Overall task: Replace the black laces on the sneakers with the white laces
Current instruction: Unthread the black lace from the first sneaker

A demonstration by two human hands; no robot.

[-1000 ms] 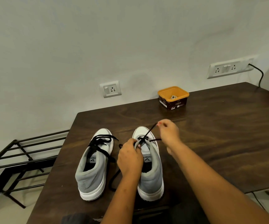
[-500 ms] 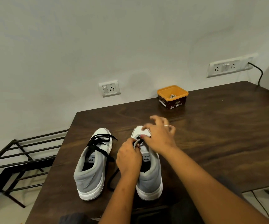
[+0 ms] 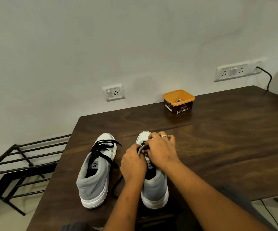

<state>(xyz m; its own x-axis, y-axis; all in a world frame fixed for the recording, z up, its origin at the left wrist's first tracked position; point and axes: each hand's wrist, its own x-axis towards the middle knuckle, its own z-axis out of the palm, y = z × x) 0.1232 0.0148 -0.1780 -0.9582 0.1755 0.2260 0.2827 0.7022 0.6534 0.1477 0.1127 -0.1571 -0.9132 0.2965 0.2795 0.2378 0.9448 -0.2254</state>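
Unlacing step, first sneaker; it stands on the table, heel toward the person. The left hand has its fingers curled round the grey tongue edge, bracing it. The right hand has fingers bent over the lower eyelets; whether they pinch the black lace cannot be told. Freed lace trails between the shoes. The second sneaker is fully laced in black.

Judgement: keep the tongue braced, loosen one crossing at a time, pull slack through before the tip. No white laces identified; orange tub contents unclear.
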